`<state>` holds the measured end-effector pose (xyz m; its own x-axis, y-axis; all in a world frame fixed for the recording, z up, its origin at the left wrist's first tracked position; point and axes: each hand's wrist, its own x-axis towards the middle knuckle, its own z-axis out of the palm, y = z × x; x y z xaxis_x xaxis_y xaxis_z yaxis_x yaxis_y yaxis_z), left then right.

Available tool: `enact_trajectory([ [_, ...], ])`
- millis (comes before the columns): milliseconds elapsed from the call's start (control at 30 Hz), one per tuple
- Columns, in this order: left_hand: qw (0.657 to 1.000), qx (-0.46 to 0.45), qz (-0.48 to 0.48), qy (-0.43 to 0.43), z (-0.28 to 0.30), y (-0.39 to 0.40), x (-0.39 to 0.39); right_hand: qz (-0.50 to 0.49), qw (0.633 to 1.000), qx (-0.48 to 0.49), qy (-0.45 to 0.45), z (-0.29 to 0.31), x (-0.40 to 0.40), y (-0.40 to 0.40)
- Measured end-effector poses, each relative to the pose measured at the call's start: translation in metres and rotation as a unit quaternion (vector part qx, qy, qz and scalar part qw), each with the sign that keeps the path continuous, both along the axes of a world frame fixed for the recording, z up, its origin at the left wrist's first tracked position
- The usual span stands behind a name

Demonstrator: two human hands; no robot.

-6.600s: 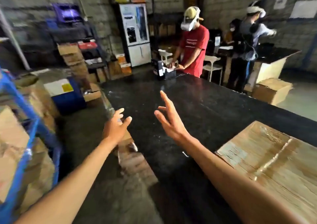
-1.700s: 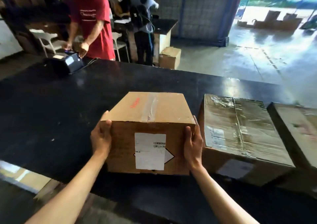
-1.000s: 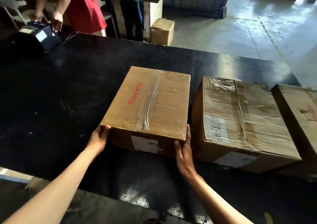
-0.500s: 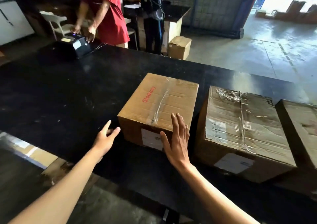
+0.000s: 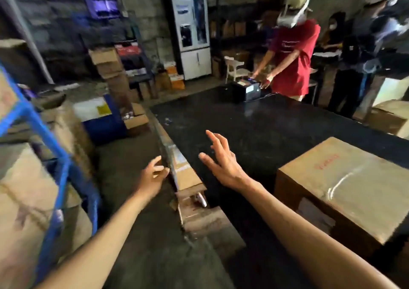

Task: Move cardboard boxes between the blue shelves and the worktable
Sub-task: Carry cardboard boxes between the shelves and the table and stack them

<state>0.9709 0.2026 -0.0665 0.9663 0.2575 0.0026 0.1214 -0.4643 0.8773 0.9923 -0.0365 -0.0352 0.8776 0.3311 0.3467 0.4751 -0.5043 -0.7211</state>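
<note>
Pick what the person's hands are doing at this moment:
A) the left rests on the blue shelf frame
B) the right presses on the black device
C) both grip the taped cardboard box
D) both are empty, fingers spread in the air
D: the left hand and right hand hang open above the worktable edge, apart from the cardboard box at the right.

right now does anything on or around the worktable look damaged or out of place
The worktable has a damaged near-left edge: the black surface stops short, exposing worn brown board with a ragged, torn look. The cardboard box sits squarely, its tape wrinkled. Both hands hold nothing.
</note>
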Motion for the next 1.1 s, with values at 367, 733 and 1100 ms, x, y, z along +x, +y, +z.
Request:
enact_trajectory([
  [367, 0.922, 0.082, 0.352, -0.140, 0.099, 0.134, -0.192, 0.352, 0.933, 0.076, -0.021, 0.098, -0.053, 0.222],
  [733, 0.777, 0.173, 0.573, -0.195, 0.147, 0.141, -0.442, 0.605, 0.791, 0.095, 0.015, 0.125, -0.247, 0.355],
  [1100, 0.734, 0.208, 0.626, -0.162, 0.148, 0.184, -0.581, 0.669, 0.737, 0.098, 0.018, 0.132, -0.376, 0.443],
])
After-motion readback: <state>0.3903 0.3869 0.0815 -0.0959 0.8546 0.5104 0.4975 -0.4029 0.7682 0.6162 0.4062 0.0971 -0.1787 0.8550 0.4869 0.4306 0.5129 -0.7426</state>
